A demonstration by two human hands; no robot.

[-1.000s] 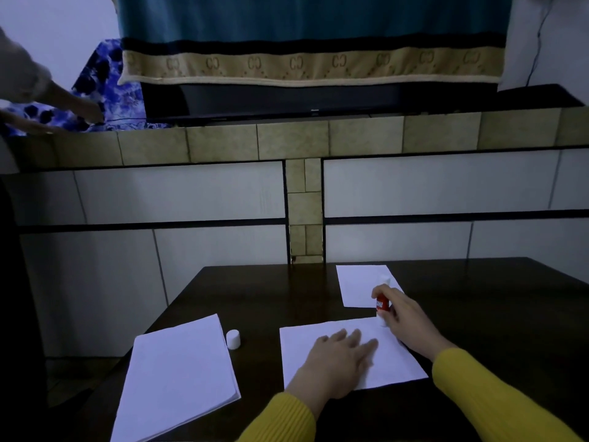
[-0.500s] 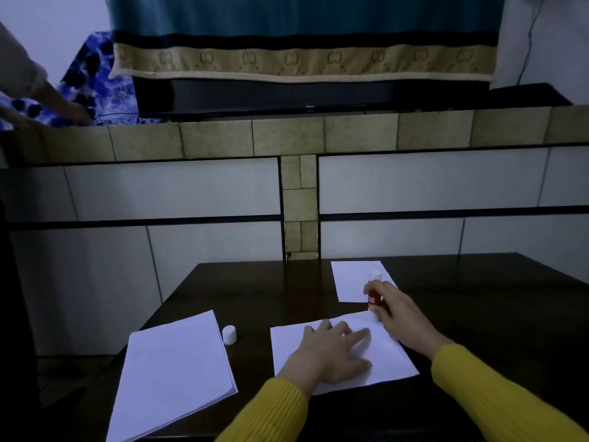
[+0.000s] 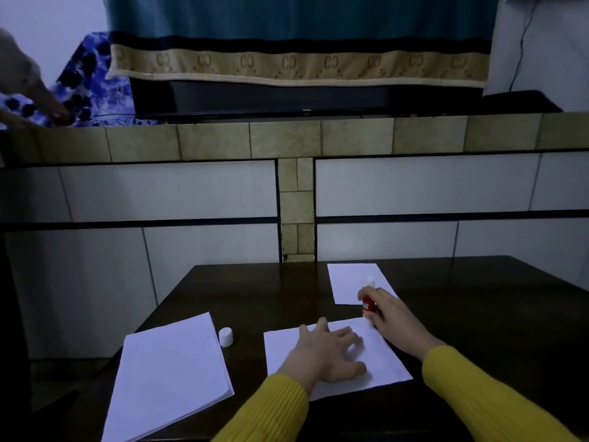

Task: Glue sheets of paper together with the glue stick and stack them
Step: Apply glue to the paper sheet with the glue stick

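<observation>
Left hand [image 3: 331,352] spread flat, pinning the sheet [image 3: 382,362]; right hand [image 3: 387,314] clamped on the glue stick [image 3: 368,304] at its 1 o'clock corner (best stroked inward, toward the pinning hand).

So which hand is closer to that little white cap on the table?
Left. The left hand lies flat on the sheet, right of the cap; the right hand is farther right, gripping the glue stick.

glue stick [image 3: 369,304]: tip hidden | paper stack [image 3: 169,374]: near corner cut off
</observation>
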